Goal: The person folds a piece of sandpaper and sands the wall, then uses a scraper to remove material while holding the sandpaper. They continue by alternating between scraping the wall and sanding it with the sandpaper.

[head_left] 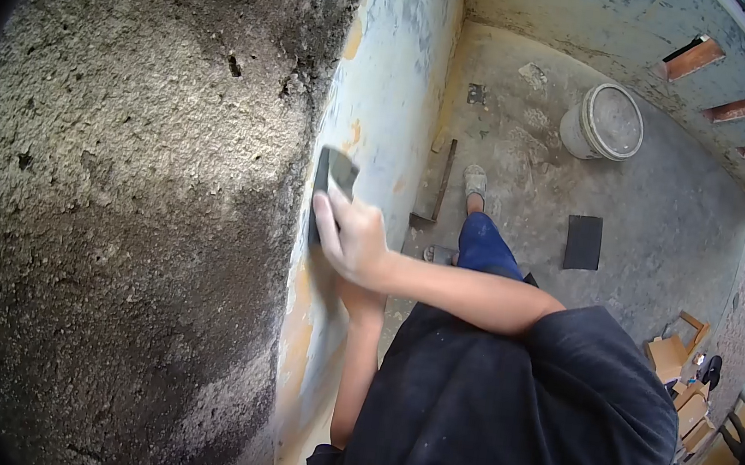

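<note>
My right hand (354, 235) is closed around a dark grey flat piece, maybe sandpaper or a sanding pad (340, 171), which lies against the narrow painted wall face (392, 77) beside the rough edge. Its fingers are slightly blurred. Below and partly behind it is my left hand (358, 298), near the same wall; its fingers are hidden by my right hand and wrist. The wall face is pale blue-white with orange-yellow patches.
Rough, stained concrete (134, 203) fills the left side. On the floor (527, 186) are a lidded white bucket (611, 122), a dark square sheet (583, 243) and an angled metal piece (444, 181). Cardboard boxes (669, 357) lie at the right.
</note>
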Motion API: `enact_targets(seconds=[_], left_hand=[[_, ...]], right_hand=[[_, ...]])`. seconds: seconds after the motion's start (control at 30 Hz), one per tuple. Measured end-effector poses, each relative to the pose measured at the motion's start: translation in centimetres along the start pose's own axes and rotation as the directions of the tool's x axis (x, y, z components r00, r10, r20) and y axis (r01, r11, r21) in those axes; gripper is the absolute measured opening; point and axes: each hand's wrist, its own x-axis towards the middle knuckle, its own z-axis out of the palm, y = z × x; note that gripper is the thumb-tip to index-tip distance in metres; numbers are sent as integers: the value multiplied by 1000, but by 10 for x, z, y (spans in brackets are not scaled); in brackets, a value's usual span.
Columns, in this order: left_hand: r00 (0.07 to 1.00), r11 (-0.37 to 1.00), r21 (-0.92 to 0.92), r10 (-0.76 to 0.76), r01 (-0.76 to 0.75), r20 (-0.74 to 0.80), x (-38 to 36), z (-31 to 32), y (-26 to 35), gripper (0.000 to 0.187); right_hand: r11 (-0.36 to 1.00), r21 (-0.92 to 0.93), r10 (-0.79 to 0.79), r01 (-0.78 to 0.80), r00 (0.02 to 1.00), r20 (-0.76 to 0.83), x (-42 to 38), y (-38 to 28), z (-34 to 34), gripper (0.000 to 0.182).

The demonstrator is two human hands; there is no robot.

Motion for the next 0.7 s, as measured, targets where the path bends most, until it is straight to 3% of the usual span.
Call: enact_targets(seconds=[0.07, 0.13, 0.2, 0.3, 0.37, 0.4, 0.47, 0.53, 0.57, 0.7], left_hand=[[985, 998, 20, -65, 63, 162, -2, -5, -5, 18], [912, 954, 59, -297, 293, 282, 5, -15, 9, 19], [934, 958, 10, -280, 285, 220, 10, -16, 14, 19], [928, 954, 32, -298, 299, 225, 11, -19, 11, 19], [898, 922, -9, -375, 387, 231, 5, -16, 1, 27], [975, 978, -122, -150, 171, 165, -5, -6, -19, 27], [991, 994, -76, -75, 84, 112, 12, -15, 5, 26], [964, 980, -50, -181, 194, 195, -5, -3, -24, 25], [912, 937, 8, -343, 350, 226, 6, -14, 1, 24], [922, 940, -11, -332, 341, 197, 14, -19, 11, 23]], right_hand=[[994, 19, 104, -104, 994, 18, 4, 4, 2, 25], [991, 41, 130, -127, 988, -88, 63, 25, 5, 21], [992, 30, 129, -126, 974, -184, 127, 45, 1, 25], [991, 42, 131, -126, 975, -181, 123, 38, 0, 28], [995, 1, 101, -101, 992, -81, 60, 27, 8, 20], [997, 23, 77, -75, 995, -69, 25, 16, 10, 18], [999, 16, 34, -34, 999, -19, -2, 4, 7, 39], [998, 45, 52, -50, 998, -43, 32, 11, 6, 38], [995, 35, 100, -97, 991, -90, 65, 19, 5, 29], [987, 11, 158, -159, 969, -187, 136, 45, -1, 30]])
